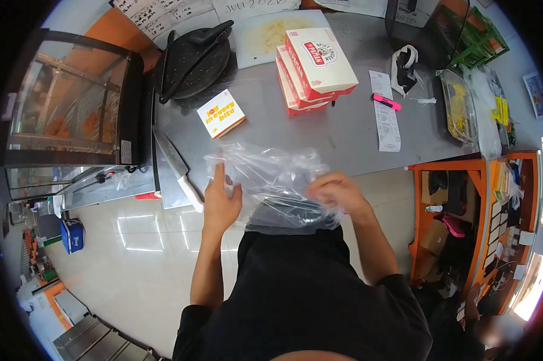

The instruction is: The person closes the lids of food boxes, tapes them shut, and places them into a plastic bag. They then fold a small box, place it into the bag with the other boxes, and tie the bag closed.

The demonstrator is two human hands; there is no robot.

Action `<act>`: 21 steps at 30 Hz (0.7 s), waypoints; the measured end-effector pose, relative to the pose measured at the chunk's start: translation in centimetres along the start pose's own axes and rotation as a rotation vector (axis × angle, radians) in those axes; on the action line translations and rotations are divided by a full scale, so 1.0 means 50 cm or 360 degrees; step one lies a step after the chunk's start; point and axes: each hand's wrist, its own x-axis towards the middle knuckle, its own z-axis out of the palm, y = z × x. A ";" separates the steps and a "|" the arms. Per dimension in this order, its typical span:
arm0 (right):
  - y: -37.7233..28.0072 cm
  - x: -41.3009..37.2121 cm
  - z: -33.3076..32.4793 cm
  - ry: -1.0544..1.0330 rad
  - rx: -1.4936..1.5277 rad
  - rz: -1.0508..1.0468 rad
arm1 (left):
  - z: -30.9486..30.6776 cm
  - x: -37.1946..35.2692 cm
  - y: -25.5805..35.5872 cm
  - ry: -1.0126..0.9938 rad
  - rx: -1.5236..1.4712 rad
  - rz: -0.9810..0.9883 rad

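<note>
A clear plastic bag (271, 174) is spread between my two hands, in front of my body at the counter's near edge. My left hand (223, 198) grips the bag's left side, thumb and fingers around the film. On the other side, my right hand (337, 192) is closed on the bag's right edge, slightly blurred. Beyond the bag stands a stack of red and white food boxes (321, 63). A smaller white and orange box (221, 114) sits left of the stack. A knife (180, 171) with a white handle lies left of my left hand.
The steel counter (349, 135) carries a black lidded pan (193, 63), a white cutting board (253, 39), a receipt (387, 126) with a pink highlighter (386, 102), and a clear tray of yellow food (458, 105). A glass display case (73, 102) stands left; orange shelving (479, 180) is at right, a person (473, 325) below it.
</note>
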 end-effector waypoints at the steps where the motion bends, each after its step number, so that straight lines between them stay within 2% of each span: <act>1: -0.017 -0.009 0.002 0.0035 -0.0391 0.0023 | 0.005 0.004 0.004 -0.0028 -0.0173 -0.0078; 3: -0.066 -0.017 0.034 0.0346 -0.1786 -0.0204 | -0.003 0.014 -0.003 -0.0096 -0.0032 -0.0084; 6: -0.093 -0.013 -0.021 0.0756 -0.1740 0.0242 | 0.039 0.008 -0.001 -0.0052 0.0235 0.0048; 7: -0.100 -0.020 -0.029 0.0638 -0.1752 0.0234 | 0.056 0.001 0.001 -0.0010 0.0331 0.0102; 9: -0.110 -0.038 -0.037 0.0389 -0.1774 0.0216 | 0.072 0.006 0.019 0.0018 0.0536 -0.0101; 10: -0.094 -0.042 -0.047 0.0345 -0.1794 0.0070 | 0.080 0.010 0.027 0.0039 0.0632 -0.0205; 12: -0.051 -0.044 -0.061 0.0241 -0.1815 -0.0224 | 0.086 0.004 0.031 0.0068 0.0005 -0.0247; 15: -0.056 -0.037 -0.074 0.0137 -0.1166 -0.0245 | 0.073 -0.010 0.082 0.0024 -0.0656 -0.0338; 16: -0.055 -0.028 -0.071 0.0302 -0.0851 -0.0299 | 0.069 -0.017 0.100 -0.0014 -0.0838 -0.0374; 18: -0.058 0.005 -0.067 0.0644 -0.0230 -0.0420 | 0.064 -0.023 0.095 -0.0259 -0.0734 -0.0299; 19: -0.051 0.012 -0.068 0.0660 -0.0096 -0.0477 | 0.059 -0.025 0.092 -0.0381 -0.0677 -0.0253; 21: -0.049 0.027 -0.069 0.0683 0.0164 -0.0603 | 0.071 -0.023 0.075 -0.0183 -0.0735 -0.0076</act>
